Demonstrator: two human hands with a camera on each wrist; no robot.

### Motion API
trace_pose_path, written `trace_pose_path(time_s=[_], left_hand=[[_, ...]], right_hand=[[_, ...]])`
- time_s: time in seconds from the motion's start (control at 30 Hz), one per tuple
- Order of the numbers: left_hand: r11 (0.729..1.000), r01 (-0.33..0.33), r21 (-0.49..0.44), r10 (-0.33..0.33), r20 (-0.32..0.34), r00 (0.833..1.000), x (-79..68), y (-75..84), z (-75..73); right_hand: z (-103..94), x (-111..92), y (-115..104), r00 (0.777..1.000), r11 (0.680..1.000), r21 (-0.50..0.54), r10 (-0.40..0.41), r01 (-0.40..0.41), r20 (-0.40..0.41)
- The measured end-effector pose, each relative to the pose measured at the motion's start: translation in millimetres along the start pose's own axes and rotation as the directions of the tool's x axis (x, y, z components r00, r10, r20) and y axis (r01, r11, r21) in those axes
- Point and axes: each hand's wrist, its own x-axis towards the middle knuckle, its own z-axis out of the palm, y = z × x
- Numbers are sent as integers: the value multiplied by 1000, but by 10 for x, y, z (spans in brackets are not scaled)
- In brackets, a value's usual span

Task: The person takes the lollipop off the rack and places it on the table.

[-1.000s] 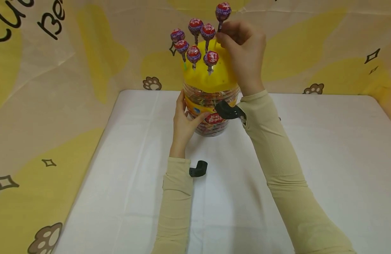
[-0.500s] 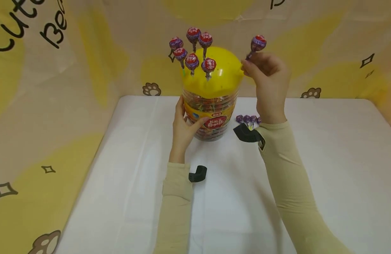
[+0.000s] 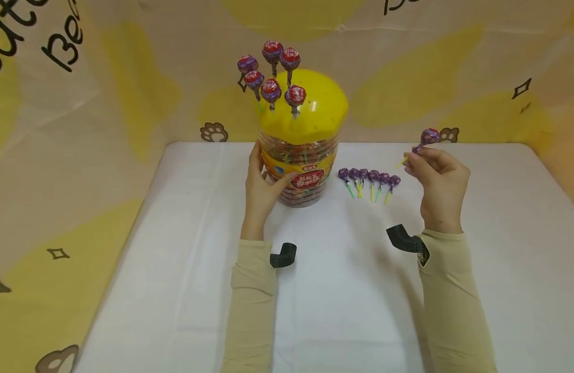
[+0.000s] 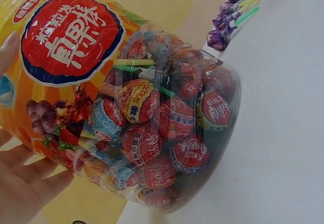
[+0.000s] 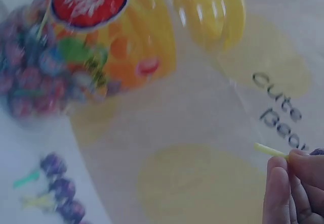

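A clear plastic jar [image 3: 298, 194] full of wrapped lollipops stands on the table under a domed yellow lid [image 3: 310, 116]. My left hand [image 3: 261, 197] holds the jar's left side, thumb across the front label. Several red-and-purple lollipops [image 3: 271, 89] stick up from the left part of the lid. To the right of the jar, my right hand [image 3: 443, 189] pinches a lollipop [image 3: 430, 136] by its yellow stick, head up and tilted right. In the right wrist view the stick's tip [image 5: 264, 148] points away from the fingers, and the candy head is mostly cut off.
A row of purple-wrapped lollipops [image 3: 373, 176] lies on the white table [image 3: 333, 290], just right of the jar, sticks toward me. Behind the table rises a yellow-patterned cloth backdrop [image 3: 408, 77], which also runs along the left side.
My right hand has carried its lollipop from above the lid rightward and down, away from the jar. The row on the table has come into view. My left hand stays on the jar.
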Motion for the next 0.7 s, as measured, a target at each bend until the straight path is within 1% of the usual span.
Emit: trace_pose_path(time_s=[0.13, 0.27, 0.4, 0.53, 0.63, 0.7], left_hand=[[1000, -3, 1, 3, -2, 1000, 3, 8, 4], [1000, 1, 0, -1, 3, 1000, 7, -1, 11], [1000, 4, 4, -4, 4, 1000, 11, -6, 14], [1000, -1, -2, 1, -2, 1000, 12, 0, 16], [1000, -1, -5, 1, 0, 1000, 12, 2, 16], [1000, 3, -2, -3, -1, 1000, 11, 0, 12]], right_hand=[[-224, -7, 51, 993, 994, -49, 99, -102, -59], [-414, 6, 183, 975, 975, -73, 202, -209, -92], [-573, 34, 366, 956, 951, -109, 279, -288, -89], [-703, 69, 536, 938, 920, -181, 337, -347, -88], [-793, 95, 647, 914, 895, -186, 393, -405, -99], [-841, 110, 716, 898, 885, -155, 426, -439, -109]])
